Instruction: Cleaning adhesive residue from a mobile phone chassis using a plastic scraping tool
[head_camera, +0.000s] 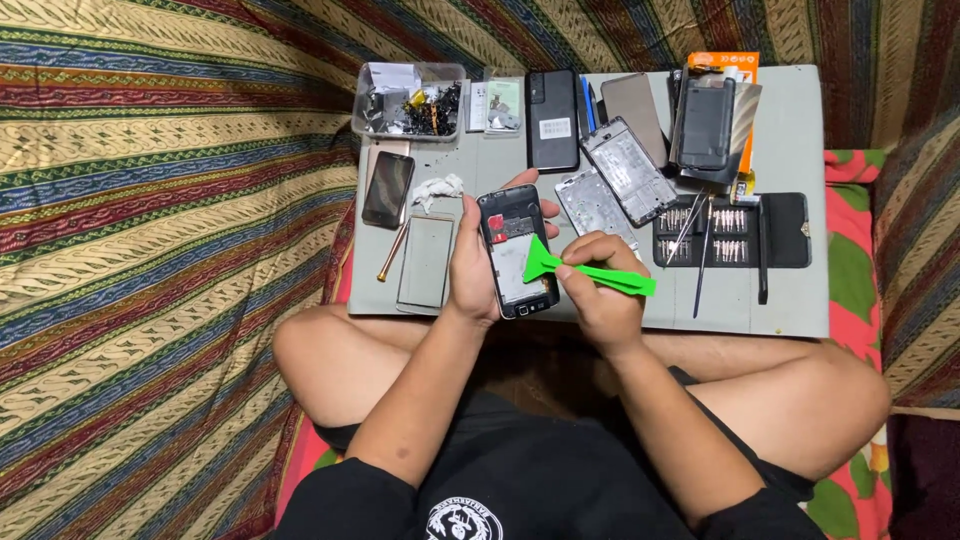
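1. Far left on the grey work mat (790, 290), a clear plastic box (410, 100) holds small dark parts; nearer, a dark phone (388, 189) lies flat beside a crumpled white tissue (438, 190), with a thin gold-coloured rod (392, 251) and a glass screen panel (426, 262) just nearer again.
2. The left hand (474, 262) is wrapped around the left edge of an opened phone (516, 252) (back cover off, insides showing), fingers curled behind it, holding it above the near middle of the mat.
3. The right hand (598, 285) pinches a green plastic pry tool (580, 268), fingers pressed together on its shaft; the wide tip rests on the phone's right side.
4. Far of the hands lie a black phone (553, 120) and two bare metal frames (625, 170).
5. Right of them, a black case of screwdriver bits (735, 232) lies open, with a dark screen panel (708, 122) beyond.
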